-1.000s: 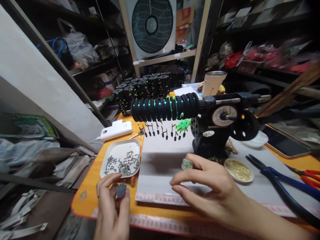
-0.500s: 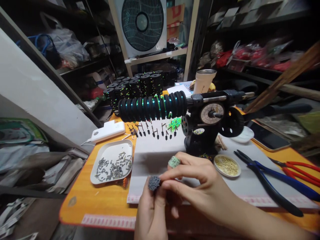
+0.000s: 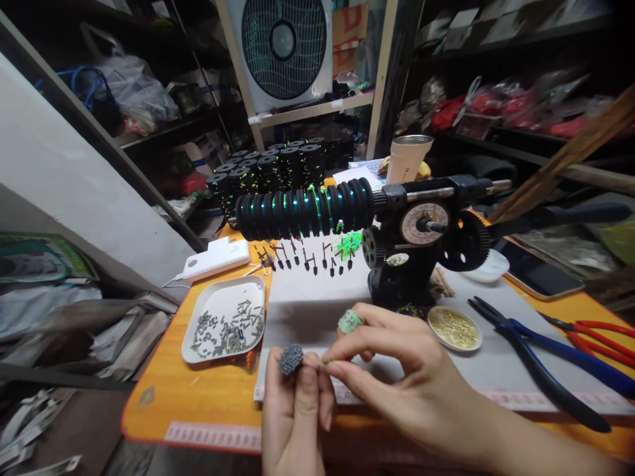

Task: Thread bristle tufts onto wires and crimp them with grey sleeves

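Low in front of me, my left hand (image 3: 296, 413) is closed on a dark grey bundle of fine rod-like pieces, whose knobbly round end (image 3: 290, 359) shows above the thumb. Beside it, my right hand (image 3: 404, 354) has thumb and index finger pinched at the left fingertips; the tiny piece between them is too small to name. A pale green speckled lump (image 3: 350, 321) sits against the right hand's raised fingers; how it is held is hidden. Beyond both hands stands a black winding machine (image 3: 421, 225) with a roller of black rings (image 3: 305, 208) and small hanging pieces.
A white tray (image 3: 198, 307) of small grey parts lies left, near a white power strip (image 3: 218, 259). On the right are a dish of gold bits (image 3: 455, 328), blue-handled pliers (image 3: 536, 357), red-handled pliers (image 3: 602, 337) and a phone (image 3: 540, 268). A cup (image 3: 409, 158) stands behind the machine.
My left hand has shifted slightly left and tilted the grey bundle. My right fingertips have come away from the bundle to the left hand's fingertips, still pinched.
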Motion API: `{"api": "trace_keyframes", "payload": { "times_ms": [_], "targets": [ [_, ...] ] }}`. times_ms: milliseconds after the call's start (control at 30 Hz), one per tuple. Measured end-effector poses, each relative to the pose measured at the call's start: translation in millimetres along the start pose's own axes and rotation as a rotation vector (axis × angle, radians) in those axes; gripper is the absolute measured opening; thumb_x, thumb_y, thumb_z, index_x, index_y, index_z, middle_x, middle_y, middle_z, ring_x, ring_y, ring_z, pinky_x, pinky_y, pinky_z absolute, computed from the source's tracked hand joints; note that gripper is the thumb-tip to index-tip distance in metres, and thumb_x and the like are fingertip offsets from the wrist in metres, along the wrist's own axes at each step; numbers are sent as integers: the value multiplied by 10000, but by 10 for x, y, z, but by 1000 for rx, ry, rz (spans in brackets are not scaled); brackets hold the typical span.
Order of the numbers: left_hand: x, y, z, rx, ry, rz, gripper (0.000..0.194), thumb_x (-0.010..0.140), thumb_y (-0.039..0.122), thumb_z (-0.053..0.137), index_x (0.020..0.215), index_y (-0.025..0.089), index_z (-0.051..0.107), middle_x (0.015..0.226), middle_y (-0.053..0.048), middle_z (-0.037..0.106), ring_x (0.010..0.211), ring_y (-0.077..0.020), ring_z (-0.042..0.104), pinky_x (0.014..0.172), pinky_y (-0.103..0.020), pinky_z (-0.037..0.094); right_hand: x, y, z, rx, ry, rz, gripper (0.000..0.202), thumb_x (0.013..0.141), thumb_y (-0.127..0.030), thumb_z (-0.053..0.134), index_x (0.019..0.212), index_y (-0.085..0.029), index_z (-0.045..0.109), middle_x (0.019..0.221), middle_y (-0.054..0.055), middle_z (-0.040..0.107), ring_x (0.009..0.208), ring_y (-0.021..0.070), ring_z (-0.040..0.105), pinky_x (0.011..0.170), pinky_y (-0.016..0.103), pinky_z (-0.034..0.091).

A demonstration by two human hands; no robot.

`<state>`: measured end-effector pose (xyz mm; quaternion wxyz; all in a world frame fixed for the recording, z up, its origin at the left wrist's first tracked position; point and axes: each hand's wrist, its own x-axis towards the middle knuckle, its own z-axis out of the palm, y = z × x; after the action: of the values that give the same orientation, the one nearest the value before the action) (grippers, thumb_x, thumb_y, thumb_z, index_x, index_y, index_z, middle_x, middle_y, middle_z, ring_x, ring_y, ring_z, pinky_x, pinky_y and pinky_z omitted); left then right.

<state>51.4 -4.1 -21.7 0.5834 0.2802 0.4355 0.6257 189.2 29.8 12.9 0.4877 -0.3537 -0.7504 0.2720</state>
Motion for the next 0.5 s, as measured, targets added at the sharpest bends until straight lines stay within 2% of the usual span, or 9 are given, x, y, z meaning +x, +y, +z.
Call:
{"api": "trace_keyframes", "payload": {
  "times_ms": [167, 333, 500],
  "targets": [
    [9, 66, -64, -160, -5, -19, 278, 809, 384, 770, 753, 207, 563, 494, 81, 435, 460, -56, 358, 469, -170, 294, -4, 62, 7, -39, -52, -56, 130, 904, -110, 631, 891, -134, 758, 738, 41, 589, 672, 133, 541, 573, 231, 394],
    [6, 83, -119, -164, -31, -12, 275, 814, 364, 764, 735, 203, 556, 484, 75, 446, 448, -60, 328, 457, -183, 278, -12, 63, 28, -86, -103, -71, 144, 896, -89, 605, 868, -129, 740, 748, 47, 557, 712, 153, 534, 596, 243, 399],
    [3, 51, -152, -143, -81, -77, 253, 822, 391, 749, 788, 198, 589, 471, 90, 408, 436, -52, 295, 446, -176, 260, -24, 79, 34, -134, -105, -130, 160, 923, -96, 577, 893, -118, 732, 740, 47, 536, 695, 156, 504, 577, 249, 376]
  ]
}}
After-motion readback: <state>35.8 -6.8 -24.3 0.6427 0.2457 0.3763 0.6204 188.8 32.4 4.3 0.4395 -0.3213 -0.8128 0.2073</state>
